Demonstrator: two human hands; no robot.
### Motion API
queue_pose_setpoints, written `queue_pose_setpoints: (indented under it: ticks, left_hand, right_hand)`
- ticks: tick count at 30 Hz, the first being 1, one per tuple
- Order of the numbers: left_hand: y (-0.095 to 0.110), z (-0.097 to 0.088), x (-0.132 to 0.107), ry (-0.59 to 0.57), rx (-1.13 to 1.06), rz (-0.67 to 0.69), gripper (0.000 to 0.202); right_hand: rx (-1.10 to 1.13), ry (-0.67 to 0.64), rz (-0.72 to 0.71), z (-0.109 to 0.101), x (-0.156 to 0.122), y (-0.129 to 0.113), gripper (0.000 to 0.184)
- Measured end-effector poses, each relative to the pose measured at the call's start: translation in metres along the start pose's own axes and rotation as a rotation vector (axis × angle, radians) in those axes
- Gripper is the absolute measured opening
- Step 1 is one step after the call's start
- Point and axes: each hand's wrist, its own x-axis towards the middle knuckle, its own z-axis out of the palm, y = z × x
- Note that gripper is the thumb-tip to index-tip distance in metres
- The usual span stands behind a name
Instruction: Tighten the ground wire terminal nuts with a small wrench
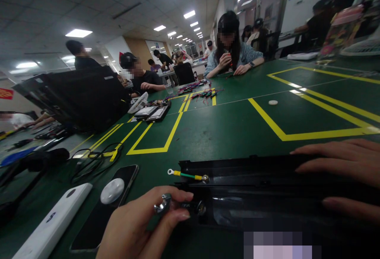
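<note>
A long black plastic part (267, 189) lies across the green table right in front of me. My left hand (139, 227) is at its left end, thumb and fingers pinched on a small silver metal fitting (162, 204). A short green-and-yellow wire with ring terminals (187, 176) lies on the part's upper left corner. My right hand (347, 176) rests on the part's right side, its fingers stretched out over the top edge and the thumb below.
A dark phone (97, 219) with a white round cap (112, 190) on it and a white bar (50, 223) lie at the lower left, beside black cables (95, 160). Black trays (152, 113), coloured wires (202, 92) and several seated people lie farther back. Yellow tape marks the table.
</note>
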Motion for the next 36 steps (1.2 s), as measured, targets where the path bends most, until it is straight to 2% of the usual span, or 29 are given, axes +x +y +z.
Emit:
queue_pose_setpoints:
  ticks: [12,19,29,32,36]
  left_hand:
    - [-0.004,0.002,0.003,-0.034,-0.017,0.067,0.024]
    - [-0.003,0.004,0.004,-0.015,-0.043,0.076,0.028]
    - [-0.002,0.000,0.009,-0.102,-0.052,0.113,0.029]
    - [-0.002,-0.001,0.010,-0.118,-0.052,0.128,0.030]
    - [-0.003,-0.003,0.012,-0.147,-0.053,0.143,0.031]
  right_hand:
    - [-0.022,-0.005,-0.018,-0.001,0.001,0.001,0.064]
    - [-0.024,-0.002,-0.016,-0.001,0.003,-0.001,0.065]
    - [-0.026,-0.003,-0.010,-0.001,0.005,-0.001,0.064]
    - [0.061,0.004,0.032,0.002,0.005,0.000,0.064]
    - [0.360,0.138,0.057,0.012,0.002,-0.003,0.071]
